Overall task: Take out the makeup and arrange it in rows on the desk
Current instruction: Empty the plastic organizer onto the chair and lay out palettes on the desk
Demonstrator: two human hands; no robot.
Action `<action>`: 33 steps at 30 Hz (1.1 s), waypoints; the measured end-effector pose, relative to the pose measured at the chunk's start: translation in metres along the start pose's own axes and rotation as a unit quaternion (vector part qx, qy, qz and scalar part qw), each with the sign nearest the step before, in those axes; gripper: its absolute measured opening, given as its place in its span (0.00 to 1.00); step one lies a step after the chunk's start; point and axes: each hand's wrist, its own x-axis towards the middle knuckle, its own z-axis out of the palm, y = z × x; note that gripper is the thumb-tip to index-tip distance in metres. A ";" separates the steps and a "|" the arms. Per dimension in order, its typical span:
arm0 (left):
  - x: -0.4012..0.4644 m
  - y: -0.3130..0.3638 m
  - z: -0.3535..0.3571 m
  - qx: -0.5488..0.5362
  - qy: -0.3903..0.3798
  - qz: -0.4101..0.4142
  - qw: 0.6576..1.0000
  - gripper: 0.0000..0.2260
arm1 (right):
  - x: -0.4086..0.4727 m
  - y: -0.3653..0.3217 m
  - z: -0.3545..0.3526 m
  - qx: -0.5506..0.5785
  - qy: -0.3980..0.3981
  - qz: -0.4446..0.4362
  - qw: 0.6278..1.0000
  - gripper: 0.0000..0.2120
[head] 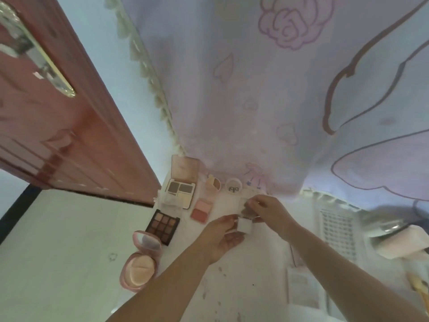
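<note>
Makeup lies on the white desk (pixel 209 287). An open brow palette (pixel 182 184) with a mirror lid stands at the back left. Beside it are a small bottle (pixel 213 183) and a white round jar (pixel 234 187). A pink blush compact (pixel 201 210), a dark eyeshadow palette (pixel 163 225) and an open pink powder compact (pixel 140 261) lie nearer. Over the desk's middle, both hands meet on a small white box (pixel 245 225): my left hand (pixel 224 238) holds its lower part, and my right hand (pixel 264 210) pinches its top.
A red-brown door (pixel 69 135) stands at the left. A pale curtain with pink flower prints (pixel 278 89) hangs behind the desk. A white perforated basket (pixel 337 231) and a pink-white object (pixel 399 242) sit at the right. Papers (pixel 301 289) lie near the right front.
</note>
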 end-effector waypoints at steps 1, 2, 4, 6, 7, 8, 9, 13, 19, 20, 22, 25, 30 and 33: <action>-0.001 0.001 -0.006 -0.020 0.002 0.000 1.000 0.08 | 0.005 -0.002 0.006 -0.002 0.000 0.011 1.000 0.07; -0.001 0.002 -0.011 -0.039 0.008 -0.002 0.999 0.08 | 0.011 -0.002 0.012 -0.016 0.002 0.018 1.000 0.07; -0.001 0.004 -0.019 -0.077 0.027 -0.012 0.997 0.06 | 0.022 -0.001 0.021 -0.053 0.012 0.027 0.998 0.08; -0.001 0.005 -0.024 -0.105 0.050 -0.024 0.993 0.04 | 0.032 0.002 0.027 -0.065 0.018 0.039 0.997 0.07; 0.000 0.006 -0.026 -0.117 0.062 -0.029 0.991 0.04 | 0.036 0.004 0.030 -0.069 0.018 0.041 0.997 0.07; 0.000 0.006 -0.026 -0.129 0.073 -0.032 0.988 0.04 | 0.040 0.005 0.032 -0.081 0.019 0.039 0.996 0.06; 0.000 0.006 -0.026 -0.139 0.083 -0.032 0.986 0.05 | 0.044 0.007 0.034 -0.099 0.022 0.032 0.994 0.05; -0.001 0.007 -0.019 -0.158 0.124 -0.020 0.980 0.05 | 0.053 0.012 0.037 -0.130 0.052 0.011 0.990 0.06; -0.009 0.006 -0.012 -0.079 0.148 -0.016 0.986 0.08 | 0.048 0.015 0.026 -0.252 0.060 -0.041 0.965 0.13; -0.009 0.001 -0.010 -0.050 0.153 -0.012 0.987 0.08 | 0.044 0.014 0.016 -0.266 0.064 -0.051 0.960 0.14; -0.010 -0.012 -0.001 0.012 0.154 -0.007 0.988 0.07 | 0.029 0.014 -0.013 -0.249 0.061 -0.051 0.965 0.12; -0.007 -0.040 0.025 0.107 0.109 -0.018 0.988 0.09 | -0.009 0.024 -0.063 -0.313 0.014 -0.006 0.950 0.10; 0.001 -0.074 0.076 0.289 0.011 -0.007 0.957 0.10 | -0.067 0.072 -0.104 -0.548 -0.088 -0.043 0.831 0.17; 0.003 -0.075 0.096 0.319 0.012 0.008 0.948 0.15 | -0.078 0.098 -0.104 -0.585 -0.078 -0.104 0.800 0.23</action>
